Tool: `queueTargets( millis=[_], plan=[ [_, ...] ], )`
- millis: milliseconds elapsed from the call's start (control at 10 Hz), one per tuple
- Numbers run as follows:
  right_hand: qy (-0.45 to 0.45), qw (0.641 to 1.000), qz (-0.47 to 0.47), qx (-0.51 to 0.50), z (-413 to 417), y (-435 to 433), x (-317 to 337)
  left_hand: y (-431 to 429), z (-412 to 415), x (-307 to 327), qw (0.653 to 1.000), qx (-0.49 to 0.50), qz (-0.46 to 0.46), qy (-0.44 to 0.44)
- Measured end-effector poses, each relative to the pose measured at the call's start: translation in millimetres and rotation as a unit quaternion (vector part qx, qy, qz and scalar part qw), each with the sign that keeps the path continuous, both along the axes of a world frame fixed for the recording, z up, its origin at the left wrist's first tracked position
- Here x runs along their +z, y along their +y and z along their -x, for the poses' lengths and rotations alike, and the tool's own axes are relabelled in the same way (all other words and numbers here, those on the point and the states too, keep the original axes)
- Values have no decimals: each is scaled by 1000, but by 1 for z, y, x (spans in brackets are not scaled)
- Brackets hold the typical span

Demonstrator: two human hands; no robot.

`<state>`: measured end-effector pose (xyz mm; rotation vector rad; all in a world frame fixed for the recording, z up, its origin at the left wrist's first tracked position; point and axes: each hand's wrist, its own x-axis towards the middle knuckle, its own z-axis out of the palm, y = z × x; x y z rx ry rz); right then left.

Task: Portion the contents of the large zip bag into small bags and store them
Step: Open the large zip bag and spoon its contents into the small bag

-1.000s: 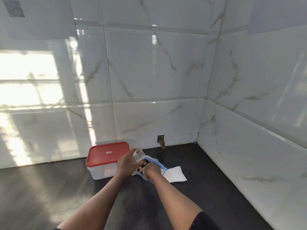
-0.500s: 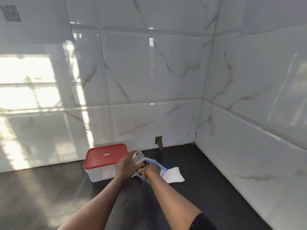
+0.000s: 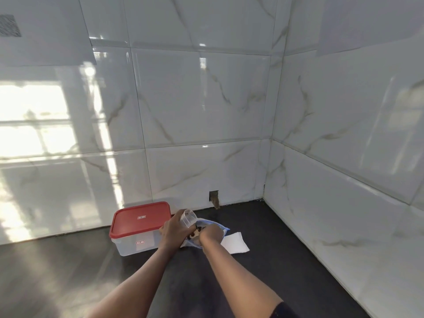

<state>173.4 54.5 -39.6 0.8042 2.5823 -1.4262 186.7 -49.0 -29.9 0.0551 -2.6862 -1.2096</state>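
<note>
The large zip bag point(image 3: 221, 227), clear with a blue zip edge, lies open on the dark counter and shows brown contents inside. My left hand point(image 3: 175, 230) holds a small clear bag point(image 3: 188, 218) upright just left of the big bag's mouth. My right hand point(image 3: 211, 234) reaches into the large bag's opening, fingers curled down and hidden inside; whether they grip any contents cannot be made out. A flat white stack of small bags point(image 3: 235, 244) lies under and to the right of the large bag.
A clear plastic box with a red lid point(image 3: 140, 220) stands shut just left of my left hand. White marble-tiled walls meet in a corner behind and to the right. A small hole in the back wall point(image 3: 213, 197) sits above the counter point(image 3: 275, 237).
The hands stay at the bags. My right hand has dipped a little deeper into the large bag's mouth. The view has shifted slightly.
</note>
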Motion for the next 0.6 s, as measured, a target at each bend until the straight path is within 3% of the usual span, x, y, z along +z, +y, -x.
queueTargets(
  millis=[200,300,600],
  plan=[
    [-12,999,-40,-4,-3,8,-14,-1,-10,-2,999,-27,9,17],
    [-14,1000,-15,-11,-6,4,-17,-4,-11,-2,999,-32,-9,17],
    [-31,997,-8,69,-12,-6,-8,-10,-12,0,999,-30,-21,21]
  ],
)
